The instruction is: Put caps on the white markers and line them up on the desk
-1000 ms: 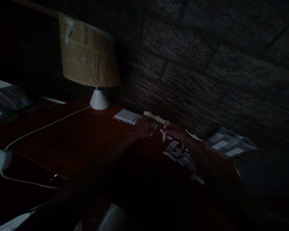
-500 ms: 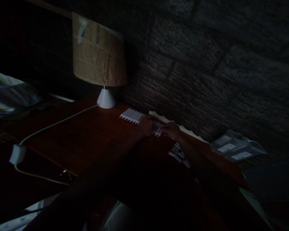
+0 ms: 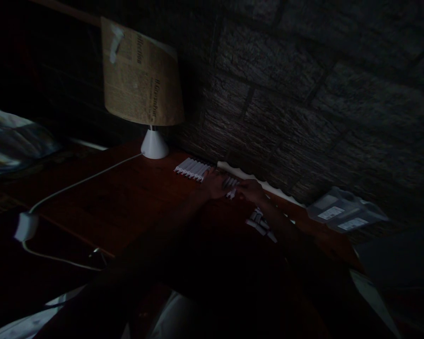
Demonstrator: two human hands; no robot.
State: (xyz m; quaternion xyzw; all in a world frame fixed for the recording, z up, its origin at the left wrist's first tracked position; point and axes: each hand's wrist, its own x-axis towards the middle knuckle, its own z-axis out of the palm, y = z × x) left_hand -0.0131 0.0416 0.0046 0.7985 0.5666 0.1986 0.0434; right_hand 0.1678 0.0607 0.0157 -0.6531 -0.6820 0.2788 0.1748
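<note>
From my end of the head camera I have a very dim view. Left hand (image 3: 214, 183) lies over the bench (image 3: 120, 197) toward its far edge, touching what I take to be slim pale pens, and right hand (image 3: 250, 190) meets it from the right. A short cluster of pens (image 3: 230, 182) sits between the two hands, side by side, with the right hand's fingertips at its right end. The left hand's fingers are curled low, but I cannot tell whether they press down or pinch; the right hand's fingers look bunched close together, and whether they pinch one pen is too dark for me to say. Just left of the left hand, a neat row of pens (image 3: 191, 169) lies flat, while a loose pile of pens (image 3: 261, 223) lies to the near right, partly hidden by the right forearm. My main worry is the cluster: uneven sideways pressure from the two hands could make a barrel ride up over its neighbour or roll out on the near side, where I see nothing to stop it. The left hand is so close to the neat row that a small slip of its heel could skew it. The right forearm passes over the loose pile, so dropping the elbow could scatter those pens. Poor light makes any misalignment easy to miss.
</note>
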